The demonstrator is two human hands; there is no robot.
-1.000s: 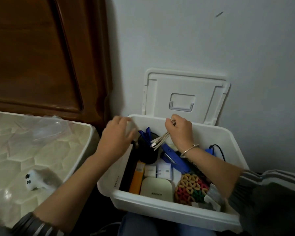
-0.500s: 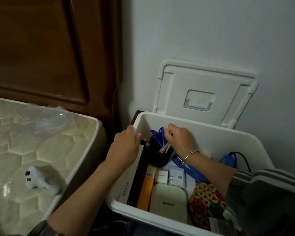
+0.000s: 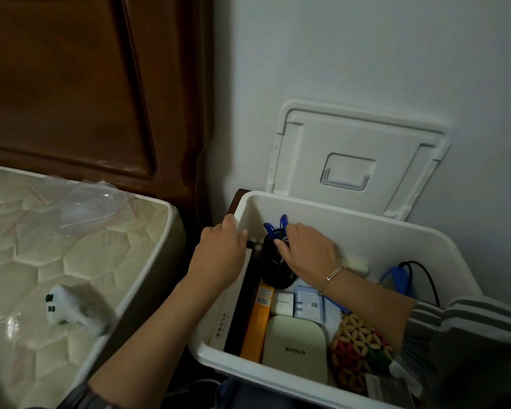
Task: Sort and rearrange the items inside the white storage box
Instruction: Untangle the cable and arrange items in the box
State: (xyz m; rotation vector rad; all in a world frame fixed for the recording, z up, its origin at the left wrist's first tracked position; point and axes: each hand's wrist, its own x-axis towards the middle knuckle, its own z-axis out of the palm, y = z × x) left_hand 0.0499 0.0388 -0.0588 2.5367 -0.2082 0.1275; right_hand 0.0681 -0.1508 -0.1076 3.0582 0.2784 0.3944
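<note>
Hooks the left hand [image 3: 219,255] over the left rim of the white storage box [image 3: 366,228], near its 10 o'clock corner. Fingers bent over the wall's top edge and gripping it, back of the hand up.

Sets the right hand [image 3: 310,252] at the mouth of the black cup [image 3: 273,271], palm down, fingers bent and close together, tips among pale sticks [image 3: 283,240] in the cup. Cannot tell whether pinching them or only touching.

Cup upright in the box's 11 o'clock part, just beside the left wall. Blue handles [image 3: 279,227] standing up out of it, tilted slightly toward 12 o'clock, right beside the right fingertips. Long orange box [image 3: 260,320] flat at 6 o'clock of the cup, long axis running 6 to 12 o'clock. Pale green case [image 3: 295,343] at the box's 6 o'clock side, woven bead mat [image 3: 357,349] at 4 o'clock, partly under the right forearm.

Left forearm bare, coming in from 7 o'clock, outside the box. Right forearm coming in from 4 o'clock across the contents, with a thin bracelet [image 3: 332,276] at the wrist and a striped sleeve [image 3: 443,317] pushed back.

Lid [image 3: 357,137] propped against the wall at 12 o'clock of the box. Mattress [image 3: 42,261] at 9 o'clock, a white controller [image 3: 68,308] on it.
</note>
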